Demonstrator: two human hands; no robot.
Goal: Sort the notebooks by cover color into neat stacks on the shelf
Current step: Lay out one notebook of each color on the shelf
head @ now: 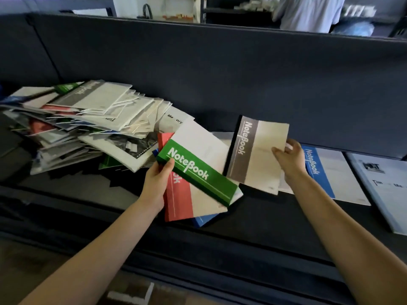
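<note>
— While the left hand (157, 181) grips a fan of three, green book (198, 172) on top, red book (178, 199) under it and a blue book (203, 220) lowest, where is the grey book (253, 155)?
— It is held off the shelf (253, 216), right of the fan and tilted. The right hand (288, 157) pinches its right edge, thumb on the cover.
— How will it handle?
— Light and thin, I'd judge, with a soft cover that sags when held by one edge. The spine side looks stiffer, so a hold there, or a flat palm beneath, should stop it flopping. The covers look smooth, so the fan could slide apart in a loose grip.
— What lies around?
— Just right of the grey book, a second blue book (317, 170) lies flat on the shelf, partly hidden by the wrist. Farther right is a pale book (383, 190), its print too blurred to read. At the left, a loose pile (88, 119) of mixed covers spills toward the fan.
— Anything in the way?
— The back panel (220, 73) stands close behind, so placing calls for a low, flat entry. Something pale shows beneath the raised book; possibly a grey stack, but I cannot tell.
</note>
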